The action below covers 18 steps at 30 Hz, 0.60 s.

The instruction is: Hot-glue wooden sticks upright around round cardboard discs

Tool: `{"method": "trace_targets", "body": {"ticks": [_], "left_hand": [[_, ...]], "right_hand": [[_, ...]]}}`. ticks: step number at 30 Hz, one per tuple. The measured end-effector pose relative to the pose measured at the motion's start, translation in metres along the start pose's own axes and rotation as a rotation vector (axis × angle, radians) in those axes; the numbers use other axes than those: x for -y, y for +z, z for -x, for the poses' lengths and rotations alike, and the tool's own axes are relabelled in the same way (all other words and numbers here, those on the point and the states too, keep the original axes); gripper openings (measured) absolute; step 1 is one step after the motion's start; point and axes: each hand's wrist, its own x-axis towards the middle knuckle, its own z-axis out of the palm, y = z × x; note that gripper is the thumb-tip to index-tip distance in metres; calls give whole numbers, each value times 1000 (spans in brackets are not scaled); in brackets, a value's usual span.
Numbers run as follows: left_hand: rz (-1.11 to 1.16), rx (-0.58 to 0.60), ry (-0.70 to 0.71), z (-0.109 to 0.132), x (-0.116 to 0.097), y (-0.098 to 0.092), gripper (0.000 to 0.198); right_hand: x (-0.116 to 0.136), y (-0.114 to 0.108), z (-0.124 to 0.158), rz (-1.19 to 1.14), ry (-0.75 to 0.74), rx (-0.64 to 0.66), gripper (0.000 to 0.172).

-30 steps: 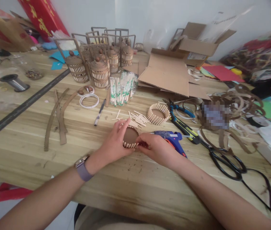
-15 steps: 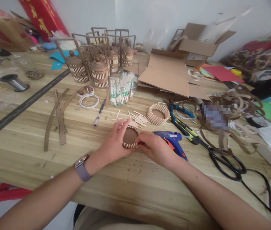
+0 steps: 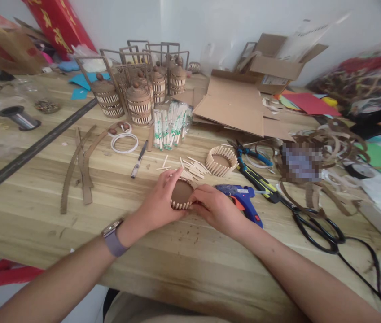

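Observation:
A small round cardboard cup (image 3: 181, 192) edged with short wooden sticks sits between my hands. My left hand (image 3: 159, 197) curves round its left side, thumb at the front and fingers at the back, and grips it. At the right rim my right hand (image 3: 214, 204) has its thumb and fingers pinched together; a stick between them is too hidden to make out. Loose wooden sticks (image 3: 193, 168) lie just behind the cup. To the back right stands another stick-edged ring (image 3: 221, 160). A blue glue gun (image 3: 244, 199) rests beside my right hand.
Behind stand several lidded stick baskets (image 3: 139, 103) with tall handles and wrapped chopsticks (image 3: 172, 124). Pliers (image 3: 254, 154), a yellow-black cutter (image 3: 260, 181) and black scissors (image 3: 318, 231) lie right. Cardboard strips (image 3: 84, 175), a pen (image 3: 139, 159) and a wire spool (image 3: 20, 118) lie left.
The view has shifted very slightly. Both hands stay at the cup in nearly the same pose, with the right fingers still pinched at its rim.

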Motion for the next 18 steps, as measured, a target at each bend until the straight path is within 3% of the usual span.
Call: {"method": "trace_targets", "body": {"ticks": [7,11,14,18], "left_hand": [[5,-17,1,1,2,1,109],[35,7,2,1,1,-2,110],[55,18,-7,1,0,-5,119],[59,-12,23,2,-4,-5,129]], "right_hand": [[4,-4,0,94,-8,40,8],[9,-18,4,167,21,11,19],[9,-34,13,235,83,-32,3],[-1,-56,36,326,247,-90,24]]}}
